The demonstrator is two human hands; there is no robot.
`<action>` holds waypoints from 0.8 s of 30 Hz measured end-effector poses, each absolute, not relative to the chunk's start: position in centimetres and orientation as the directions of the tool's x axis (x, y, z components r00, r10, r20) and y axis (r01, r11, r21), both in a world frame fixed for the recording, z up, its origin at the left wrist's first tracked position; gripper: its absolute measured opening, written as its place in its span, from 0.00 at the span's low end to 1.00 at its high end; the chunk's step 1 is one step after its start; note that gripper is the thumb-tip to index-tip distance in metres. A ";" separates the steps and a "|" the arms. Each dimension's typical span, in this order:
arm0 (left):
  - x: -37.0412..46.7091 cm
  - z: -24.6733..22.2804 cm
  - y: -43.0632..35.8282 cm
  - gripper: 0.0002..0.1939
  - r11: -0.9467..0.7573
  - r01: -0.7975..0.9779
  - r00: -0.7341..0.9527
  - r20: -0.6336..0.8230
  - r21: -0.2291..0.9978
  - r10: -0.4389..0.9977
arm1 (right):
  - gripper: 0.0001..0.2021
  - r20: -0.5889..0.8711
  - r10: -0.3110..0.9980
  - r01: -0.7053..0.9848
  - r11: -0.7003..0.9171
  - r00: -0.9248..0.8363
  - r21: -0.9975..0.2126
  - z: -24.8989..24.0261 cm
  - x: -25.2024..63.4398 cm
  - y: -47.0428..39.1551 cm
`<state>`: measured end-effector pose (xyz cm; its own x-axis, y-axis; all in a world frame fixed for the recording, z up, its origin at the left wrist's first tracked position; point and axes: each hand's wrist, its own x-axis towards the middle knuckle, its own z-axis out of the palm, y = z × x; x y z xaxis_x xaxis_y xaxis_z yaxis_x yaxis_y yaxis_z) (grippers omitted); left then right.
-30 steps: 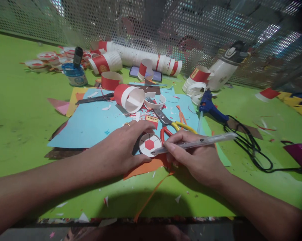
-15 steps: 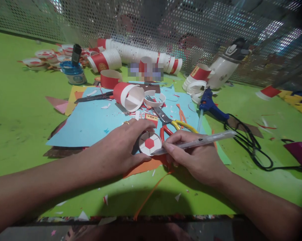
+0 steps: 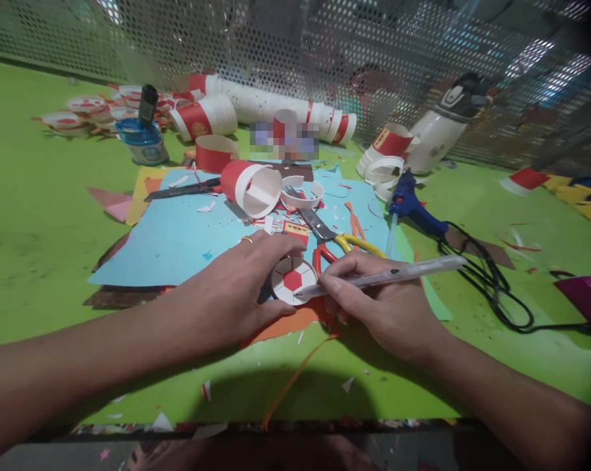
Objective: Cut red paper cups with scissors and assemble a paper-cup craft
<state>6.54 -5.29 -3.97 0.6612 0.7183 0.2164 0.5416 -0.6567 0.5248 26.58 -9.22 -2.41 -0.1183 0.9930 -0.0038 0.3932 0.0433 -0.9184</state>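
A round white paper disc (image 3: 291, 279) with a red hexagon and drawn lines lies on orange paper (image 3: 280, 325) near the front of the green table (image 3: 35, 216). My left hand (image 3: 231, 291) presses flat around the disc's left side, a ring on one finger. My right hand (image 3: 378, 307) grips a clear pen (image 3: 388, 276), its tip touching the disc's lower right edge. Red and yellow scissors (image 3: 337, 246) lie just behind the disc.
A blue paper sheet (image 3: 178, 239) holds a cut red cup (image 3: 251, 188), paper rings and scraps. A blue glue gun (image 3: 413, 208) with black cord lies right. Stacked cups (image 3: 256, 108), a glue jar (image 3: 146, 140) and a white bottle (image 3: 440, 134) stand before the perforated metal wall.
The pen tip shifted slightly along the disc's lower right edge. Both hands otherwise stay in place.
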 end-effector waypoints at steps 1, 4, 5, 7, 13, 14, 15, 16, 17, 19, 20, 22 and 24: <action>6.6 -4.0 -5.3 0.21 -0.659 0.540 0.663 0.219 0.524 0.716 | 0.06 -0.008 0.993 0.388 0.040 -0.121 -0.921 -2.4 26.6 -9.2; 6.6 -4.0 -5.2 0.21 -0.664 0.535 0.664 0.226 0.522 0.713 | 0.06 -0.043 0.988 0.363 0.015 -0.149 -0.932 -2.4 26.5 -9.3; 6.6 -4.0 -5.2 0.22 -0.666 0.531 0.666 0.229 0.524 0.710 | 0.06 -0.057 0.986 0.354 0.003 -0.157 -0.935 -2.4 26.5 -9.3; 6.6 -4.0 -5.2 0.23 -0.670 0.524 0.669 0.232 0.526 0.706 | 0.05 -0.083 0.983 0.347 -0.021 -0.165 -0.938 -2.5 26.6 -9.4; 6.5 -4.0 -5.3 0.23 -0.679 0.518 0.675 0.239 0.521 0.698 | 0.06 -0.044 0.987 0.350 0.012 -0.151 -0.937 -2.4 26.6 -9.3; 6.5 -4.0 -5.4 0.23 -0.682 0.515 0.676 0.244 0.520 0.696 | 0.06 -0.027 0.990 0.356 0.026 -0.142 -0.934 -2.4 26.6 -9.3; 6.5 -4.0 -5.4 0.23 -0.684 0.514 0.675 0.247 0.519 0.695 | 0.06 -0.013 0.991 0.366 0.037 -0.132 -0.930 -2.4 26.5 -9.2; 6.5 -4.0 -5.4 0.23 -0.685 0.513 0.675 0.249 0.517 0.694 | 0.06 -0.003 0.992 0.381 0.044 -0.123 -0.924 -2.3 26.5 -9.2; 6.5 -4.0 -5.4 0.24 -0.688 0.511 0.676 0.253 0.515 0.692 | 0.06 0.005 0.993 0.393 0.051 -0.116 -0.918 -2.3 26.5 -9.2; 6.5 -4.0 -5.4 0.24 -0.694 0.505 0.678 0.262 0.514 0.687 | 0.06 0.017 0.993 0.404 0.062 -0.116 -0.913 -2.3 26.5 -9.2; 6.5 -4.1 -5.4 0.24 -0.698 0.499 0.679 0.270 0.513 0.683 | 0.06 0.020 0.993 0.399 0.067 -0.121 -0.914 -2.3 26.5 -9.2; 6.5 -4.2 -5.3 0.24 -0.706 0.490 0.683 0.277 0.511 0.676 | 0.06 0.014 0.991 0.381 0.064 -0.134 -0.922 -2.3 26.5 -9.2; 6.4 -4.3 -5.3 0.24 -0.708 0.490 0.684 0.279 0.508 0.674 | 0.06 -0.007 0.989 0.365 0.048 -0.147 -0.930 -2.4 26.5 -9.2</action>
<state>6.41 -5.30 -4.29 0.6842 0.6736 0.2793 0.4899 -0.7083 0.5082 26.48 -9.20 -2.38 -0.1475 0.9890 -0.0066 0.3652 0.0483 -0.9297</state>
